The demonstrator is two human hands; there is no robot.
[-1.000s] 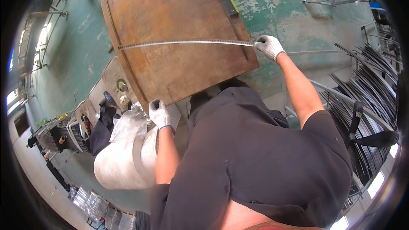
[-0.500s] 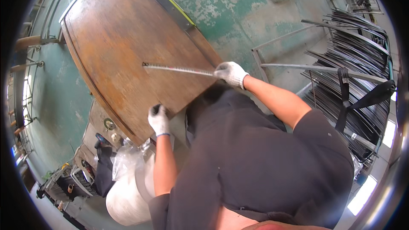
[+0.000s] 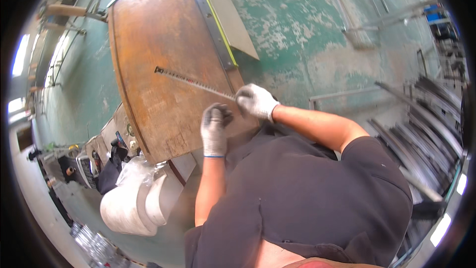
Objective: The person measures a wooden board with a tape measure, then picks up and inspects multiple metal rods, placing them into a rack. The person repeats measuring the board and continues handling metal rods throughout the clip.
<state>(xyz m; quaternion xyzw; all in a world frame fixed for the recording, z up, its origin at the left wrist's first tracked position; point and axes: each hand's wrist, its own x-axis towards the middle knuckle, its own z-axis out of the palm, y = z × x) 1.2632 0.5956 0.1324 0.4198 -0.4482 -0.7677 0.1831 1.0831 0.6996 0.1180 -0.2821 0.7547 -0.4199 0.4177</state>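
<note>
My right hand (image 3: 257, 101), in a white knit glove, grips a tape measure whose case is hidden in the fingers. Its pale blade (image 3: 196, 85) sticks out to the left over a brown wooden tabletop (image 3: 163, 34), ending in a dark hook. Close by on the left, my left hand (image 3: 215, 126), gloved in white with soiled fingertips, is held with its fingers curled in. Whether anything is inside those fingers cannot be made out. Both hands are over the near right part of the tabletop.
A dark metal strip with a yellow-green edge (image 3: 215, 20) lies along the table's right side, a pale panel (image 3: 233, 20) beside it. White rolls (image 3: 126, 211) with clear plastic stand at lower left. Racked metal strips (image 3: 416, 139) are at right. Green worn floor (image 3: 292, 30) surrounds the table.
My left hand has moved right and up, toward the right hand. The tape blade now slopes more, its hook end up and left. The whole view has shifted.
</note>
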